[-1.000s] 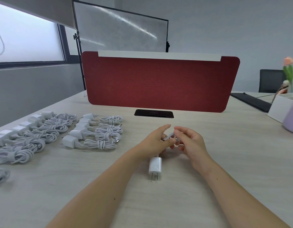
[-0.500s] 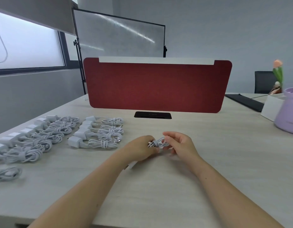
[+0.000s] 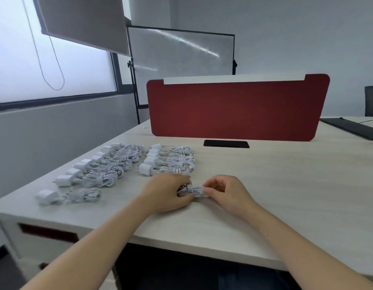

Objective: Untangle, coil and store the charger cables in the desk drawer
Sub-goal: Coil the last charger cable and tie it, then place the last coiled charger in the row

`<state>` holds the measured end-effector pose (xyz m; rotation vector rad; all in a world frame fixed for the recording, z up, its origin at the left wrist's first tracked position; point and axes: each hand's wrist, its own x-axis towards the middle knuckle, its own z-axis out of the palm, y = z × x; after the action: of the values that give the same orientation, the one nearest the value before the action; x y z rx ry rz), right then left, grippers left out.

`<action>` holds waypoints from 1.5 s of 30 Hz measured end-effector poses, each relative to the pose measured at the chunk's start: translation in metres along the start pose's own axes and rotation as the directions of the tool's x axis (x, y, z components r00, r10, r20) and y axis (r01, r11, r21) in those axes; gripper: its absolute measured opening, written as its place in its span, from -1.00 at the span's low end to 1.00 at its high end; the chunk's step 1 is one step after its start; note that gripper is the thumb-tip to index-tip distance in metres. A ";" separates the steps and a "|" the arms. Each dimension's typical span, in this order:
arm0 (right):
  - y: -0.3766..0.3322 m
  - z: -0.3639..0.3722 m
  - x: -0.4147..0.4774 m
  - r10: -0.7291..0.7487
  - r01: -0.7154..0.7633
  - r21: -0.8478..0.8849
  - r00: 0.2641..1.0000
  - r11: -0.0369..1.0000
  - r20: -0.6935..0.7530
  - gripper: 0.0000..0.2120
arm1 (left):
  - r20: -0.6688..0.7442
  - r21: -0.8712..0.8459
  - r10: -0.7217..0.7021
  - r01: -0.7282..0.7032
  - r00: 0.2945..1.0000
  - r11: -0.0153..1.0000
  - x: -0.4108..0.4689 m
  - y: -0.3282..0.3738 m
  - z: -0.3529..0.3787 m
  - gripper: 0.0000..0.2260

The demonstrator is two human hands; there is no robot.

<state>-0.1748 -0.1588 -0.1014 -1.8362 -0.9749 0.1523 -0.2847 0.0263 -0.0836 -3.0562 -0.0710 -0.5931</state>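
"White charger cable [image 3: 197, 191], rolled into a small bundle. Where is it?"

"Between two hands, just above the pale wooden desk [image 3: 286, 185], near its front edge."

"How do the hands hold it?"

"The left hand [image 3: 166, 193] has its fingers curled round one end. The right hand [image 3: 227, 191] pinches the other end with thumb and fingertips."

"Are there more?"

"Yes. Two rows of white plugs with coiled cables [image 3: 118, 164] lie on the desk to the left. One more white plug with a loose coil [image 3: 68, 196] lies alone by the front corner."

"Is anything in a drawer?"

"A pale drawer unit [image 3: 30, 250] stands under the desk on the left, with a dark red slot in its front. It is blurry, so I cannot tell what is inside. Every cable I can see is on the desk top or in the hands."

"What is behind?"

"A dark red screen [image 3: 233, 107] stands across the desk."
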 end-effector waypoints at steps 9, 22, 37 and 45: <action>-0.011 0.038 0.016 -0.358 0.355 -0.544 0.928 0.760 0.105 -0.96 | -0.039 -0.160 -0.103 0.095 0.994 0.983 -0.013 -0.047 0.008 -0.66; 0.008 0.049 0.082 -0.425 0.414 -0.470 0.901 0.779 0.089 -0.96 | -0.262 -0.293 -0.254 0.174 0.931 0.940 0.037 -0.076 0.031 -0.72; 0.014 0.050 0.118 -0.558 0.564 -0.226 0.824 0.794 0.097 -0.81 | -0.394 -0.158 -0.404 0.372 0.826 0.915 0.041 -0.068 0.029 -0.85; 0.012 0.050 0.115 -0.592 0.599 -0.213 0.799 0.772 0.103 -0.80 | -0.449 -0.191 -0.641 0.634 0.622 0.749 0.029 -0.040 0.023 -0.80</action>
<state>-0.1163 -0.0471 -0.0996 -1.6372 -1.6094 -0.3450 -0.2510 0.0685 -0.0933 -2.6976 -1.1835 -1.3814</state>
